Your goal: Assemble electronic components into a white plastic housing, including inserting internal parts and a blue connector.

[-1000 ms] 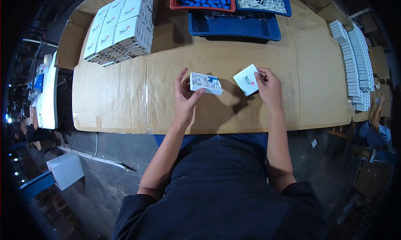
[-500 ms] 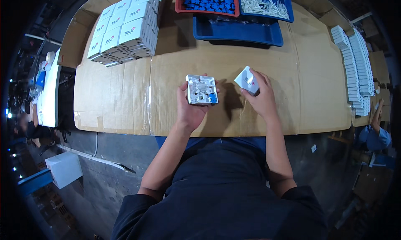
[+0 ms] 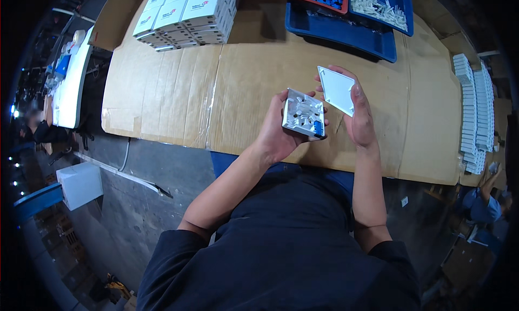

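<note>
My left hand [image 3: 279, 131] is wrapped round a square white plastic box base [image 3: 304, 114]. Its open side faces up, showing moulded inner parts and a small blue piece [image 3: 318, 128] at its near right corner. In my right hand [image 3: 360, 116] is a flat white cover [image 3: 337, 90], held tilted by its edges with the plain inner side toward me. The cover stands apart from the base, just to its right and a little farther off. Both are held above the cardboard-covered table [image 3: 254, 73].
Stacked white boxes [image 3: 186, 13] stand at the far left. At the back are a red tray [image 3: 308, 0] of blue pieces, a blue tray [image 3: 397, 27] of white pieces and a lower blue tray [image 3: 340, 38]. Rows of white parts [image 3: 476, 113] line the right. People are at both sides.
The cover in my right hand has turned from its printed face to its inner side. Both hands are closer together, and the base has shifted right. The whole view has swung.
</note>
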The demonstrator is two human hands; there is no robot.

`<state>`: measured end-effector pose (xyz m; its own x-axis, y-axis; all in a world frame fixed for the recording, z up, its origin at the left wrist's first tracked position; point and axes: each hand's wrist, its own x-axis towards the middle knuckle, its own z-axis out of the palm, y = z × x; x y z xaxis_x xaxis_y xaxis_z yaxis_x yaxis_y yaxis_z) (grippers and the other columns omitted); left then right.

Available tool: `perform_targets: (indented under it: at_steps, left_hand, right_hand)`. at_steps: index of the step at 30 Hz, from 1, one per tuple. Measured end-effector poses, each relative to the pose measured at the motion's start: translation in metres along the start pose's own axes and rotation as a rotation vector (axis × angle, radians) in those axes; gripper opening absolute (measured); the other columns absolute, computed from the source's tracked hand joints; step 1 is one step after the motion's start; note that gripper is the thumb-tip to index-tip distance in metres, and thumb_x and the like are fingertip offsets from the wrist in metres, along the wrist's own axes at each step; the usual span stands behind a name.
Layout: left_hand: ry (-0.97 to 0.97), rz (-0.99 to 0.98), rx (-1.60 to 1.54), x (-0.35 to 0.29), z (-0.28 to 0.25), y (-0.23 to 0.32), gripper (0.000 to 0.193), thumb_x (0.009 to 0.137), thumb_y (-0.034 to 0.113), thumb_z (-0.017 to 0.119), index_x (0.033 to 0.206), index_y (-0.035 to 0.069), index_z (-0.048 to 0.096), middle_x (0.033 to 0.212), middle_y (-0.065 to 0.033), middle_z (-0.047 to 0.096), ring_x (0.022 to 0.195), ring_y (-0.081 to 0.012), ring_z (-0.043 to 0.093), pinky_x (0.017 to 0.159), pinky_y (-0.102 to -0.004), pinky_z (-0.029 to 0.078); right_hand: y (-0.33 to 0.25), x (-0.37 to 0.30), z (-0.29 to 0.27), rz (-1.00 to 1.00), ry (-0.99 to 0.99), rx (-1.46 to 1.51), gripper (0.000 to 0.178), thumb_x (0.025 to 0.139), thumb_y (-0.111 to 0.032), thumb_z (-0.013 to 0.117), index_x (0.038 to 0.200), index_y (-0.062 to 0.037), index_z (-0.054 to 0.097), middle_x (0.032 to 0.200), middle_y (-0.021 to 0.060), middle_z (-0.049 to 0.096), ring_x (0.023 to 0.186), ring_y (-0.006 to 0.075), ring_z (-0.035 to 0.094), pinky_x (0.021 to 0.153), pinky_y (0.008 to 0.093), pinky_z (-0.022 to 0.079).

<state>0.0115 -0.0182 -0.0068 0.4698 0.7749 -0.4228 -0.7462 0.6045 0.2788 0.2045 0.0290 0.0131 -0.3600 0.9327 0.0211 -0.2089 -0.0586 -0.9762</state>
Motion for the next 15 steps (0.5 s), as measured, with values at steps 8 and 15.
perform_targets:
  at_steps: [8, 15]
  left_hand:
    - [0.037, -0.007, 0.008, -0.005, 0.008, -0.004, 0.074, 0.109, 0.065, 0.016, 0.14, 0.009, 0.053, 0.123, -0.0167, 0.068, 0.112, -0.033, 0.069, 0.099, -0.0566, 0.055]
    - [0.044, 0.019, -0.004, -0.003, 0.006, -0.008, 0.075, 0.109, 0.067, 0.016, 0.141, 0.011, 0.053, 0.126, -0.0141, 0.067, 0.114, -0.0309, 0.067, 0.1, -0.0531, 0.053]
  right_hand:
    - [0.003, -0.003, 0.012, -0.045, -0.108, -0.202, 0.064, 0.11, -0.051, 0.045, 0.15, -0.0018, 0.053, 0.138, 0.0139, 0.062, 0.123, 0.0204, 0.061, 0.108, 0.0358, 0.046]
    - [0.001, -0.007, 0.014, 0.01, -0.169, -0.206, 0.058, 0.11, -0.043, 0.05, 0.15, -0.0009, 0.053, 0.137, 0.0103, 0.061, 0.125, 0.0178, 0.059, 0.105, 0.0316, 0.045]
